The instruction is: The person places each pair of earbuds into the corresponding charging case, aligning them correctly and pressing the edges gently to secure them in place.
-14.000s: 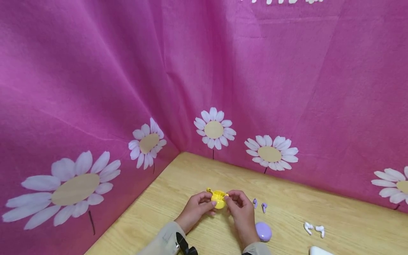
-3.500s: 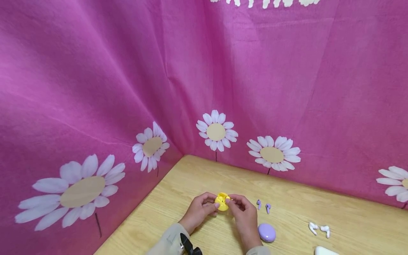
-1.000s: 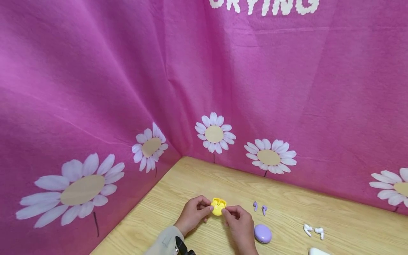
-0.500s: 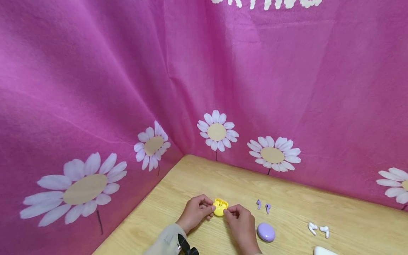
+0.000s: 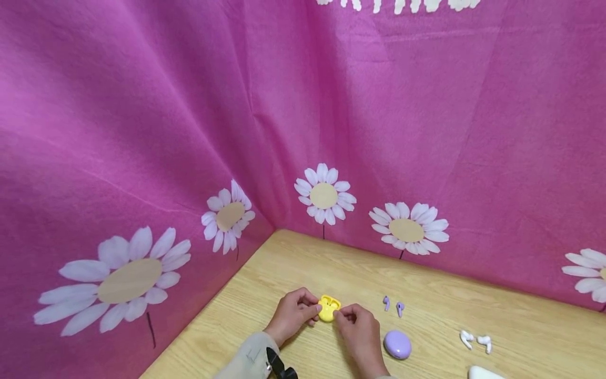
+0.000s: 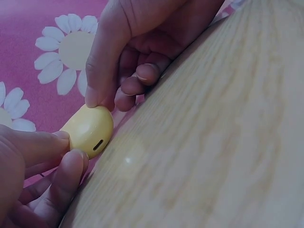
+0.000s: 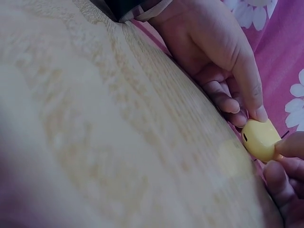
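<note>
Pinching the yellow case [image 5: 327,313] from both sides: left hand [image 5: 291,318] on its left edge, right hand [image 5: 361,337] on its right, fingertips only. Case sits between the hands over the near part of the table [image 5: 279,263], hollows facing up. Probably held by the edges so the top stays uncovered and it can't twist.

Lilac buds [image 5: 400,309] and lilac case [image 5: 397,345] are just right of the right hand; white buds [image 5: 485,343] and white case [image 5: 484,373] further right, the latter cut by the frame. Each pair lies just beyond its own case, likely to avoid mixing sets and leave the hands room.

Views: head gets the raised lid [image 5: 331,298] and hollows; too small to tell if buds are seated. Left wrist gets the port [image 6: 98,145] on the case's near face, not readable from head, plus the right thumb pressing the shell with the other fingers curled behind. Right wrist shows the same for the left thumb. Neither wrist view shows the hollows. Can't tell if case touches table.
</note>
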The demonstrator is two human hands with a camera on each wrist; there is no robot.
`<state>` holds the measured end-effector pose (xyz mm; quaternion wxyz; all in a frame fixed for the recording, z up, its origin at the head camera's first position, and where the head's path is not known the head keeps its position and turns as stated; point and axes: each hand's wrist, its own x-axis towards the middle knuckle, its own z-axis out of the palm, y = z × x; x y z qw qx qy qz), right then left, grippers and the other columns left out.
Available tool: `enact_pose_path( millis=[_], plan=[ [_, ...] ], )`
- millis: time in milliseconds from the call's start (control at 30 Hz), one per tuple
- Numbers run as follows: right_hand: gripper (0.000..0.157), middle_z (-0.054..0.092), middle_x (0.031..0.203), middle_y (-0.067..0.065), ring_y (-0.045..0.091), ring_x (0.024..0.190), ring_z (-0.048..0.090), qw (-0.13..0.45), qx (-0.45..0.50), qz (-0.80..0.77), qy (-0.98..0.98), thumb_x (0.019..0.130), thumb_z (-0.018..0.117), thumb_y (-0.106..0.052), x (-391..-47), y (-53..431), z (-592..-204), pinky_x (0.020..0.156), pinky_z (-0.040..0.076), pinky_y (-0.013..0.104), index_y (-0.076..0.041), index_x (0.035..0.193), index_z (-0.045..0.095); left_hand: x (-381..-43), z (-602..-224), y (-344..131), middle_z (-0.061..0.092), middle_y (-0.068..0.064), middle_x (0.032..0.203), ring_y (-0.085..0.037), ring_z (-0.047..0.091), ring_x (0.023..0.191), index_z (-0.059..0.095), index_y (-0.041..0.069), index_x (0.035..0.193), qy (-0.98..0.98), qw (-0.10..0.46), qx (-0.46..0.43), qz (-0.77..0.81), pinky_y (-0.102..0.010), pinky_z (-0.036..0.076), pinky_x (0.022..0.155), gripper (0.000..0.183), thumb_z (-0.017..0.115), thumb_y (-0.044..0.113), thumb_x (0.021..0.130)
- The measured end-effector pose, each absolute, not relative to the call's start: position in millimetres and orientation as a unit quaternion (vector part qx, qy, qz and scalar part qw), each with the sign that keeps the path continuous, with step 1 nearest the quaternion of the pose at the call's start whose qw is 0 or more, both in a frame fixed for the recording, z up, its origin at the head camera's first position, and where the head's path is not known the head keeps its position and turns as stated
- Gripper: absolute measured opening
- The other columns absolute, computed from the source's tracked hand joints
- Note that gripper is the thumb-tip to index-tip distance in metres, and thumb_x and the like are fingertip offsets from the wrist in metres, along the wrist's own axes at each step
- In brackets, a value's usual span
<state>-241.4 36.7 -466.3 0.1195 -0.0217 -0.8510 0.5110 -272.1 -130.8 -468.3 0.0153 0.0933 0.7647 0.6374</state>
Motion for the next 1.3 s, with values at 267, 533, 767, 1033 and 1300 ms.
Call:
enact_pose_path(
  millis=[267, 533, 767, 1033, 1300],
  plan=[
    [0.012, 0.057, 0.066, -0.005, 0.01, 0.061, 0.049, 0.133, -0.028, 0.503, -0.854, 0.082, 0.073, -0.018, -240.5, 34.4, -465.0, 0.055, 0.04, 0.023, -0.01, 0.075, 0.068, -272.5, -470.5, -130.8, 0.063, -0.006, 0.079, -0.013, 0.061, 0.063, 0.062, 0.001, 0.093, 0.778, 0.012, 0.091, 0.621, -0.024, 0.056, 0.055, 0.011, 0.069, 0.008, 0.088],
    [0.011, 0.057, 0.063, -0.005, 0.01, 0.059, 0.049, 0.145, -0.032, 0.498, -0.854, 0.081, 0.073, -0.016, -241.5, 33.7, -464.8, 0.054, 0.04, 0.024, -0.009, 0.073, 0.068, -273.0, -468.7, -129.9, 0.063, -0.005, 0.079, -0.013, 0.061, 0.062, 0.062, 0.002, 0.092, 0.789, 0.015, 0.089, 0.607, -0.025, 0.056, 0.055, 0.01, 0.069, 0.008, 0.089],
    [0.012, 0.056, 0.063, -0.005, 0.011, 0.059, 0.048, 0.142, -0.036, 0.488, -0.86, 0.081, 0.073, -0.017, -241.9, 33.5, -463.0, 0.055, 0.04, 0.026, -0.01, 0.073, 0.069, -272.2, -465.4, -128.4, 0.062, -0.005, 0.077, -0.013, 0.06, 0.062, 0.062, 0.003, 0.091, 0.795, 0.018, 0.075, 0.602, -0.026, 0.056, 0.055, 0.011, 0.069, 0.011, 0.089],
    [0.013, 0.057, 0.063, -0.004, 0.012, 0.059, 0.049, 0.142, -0.04, 0.487, -0.861, 0.081, 0.072, -0.017, -241.2, 32.5, -460.8, 0.055, 0.04, 0.027, -0.009, 0.072, 0.068, -271.8, -465.7, -127.3, 0.062, -0.005, 0.071, -0.012, 0.058, 0.059, 0.062, 0.001, 0.09, 0.797, 0.009, 0.075, 0.599, -0.024, 0.055, 0.053, 0.012, 0.069, 0.011, 0.089],
    [0.013, 0.057, 0.063, -0.004, 0.012, 0.059, 0.049, 0.135, -0.05, 0.485, -0.863, 0.081, 0.072, -0.017, -241.4, 31.7, -461.8, 0.055, 0.041, 0.027, -0.009, 0.071, 0.069, -272.1, -467.0, -126.2, 0.061, -0.004, 0.069, -0.012, 0.058, 0.057, 0.062, 0.003, 0.088, 0.803, 0.013, 0.065, 0.592, -0.025, 0.055, 0.052, 0.011, 0.069, 0.011, 0.089]
  ],
)
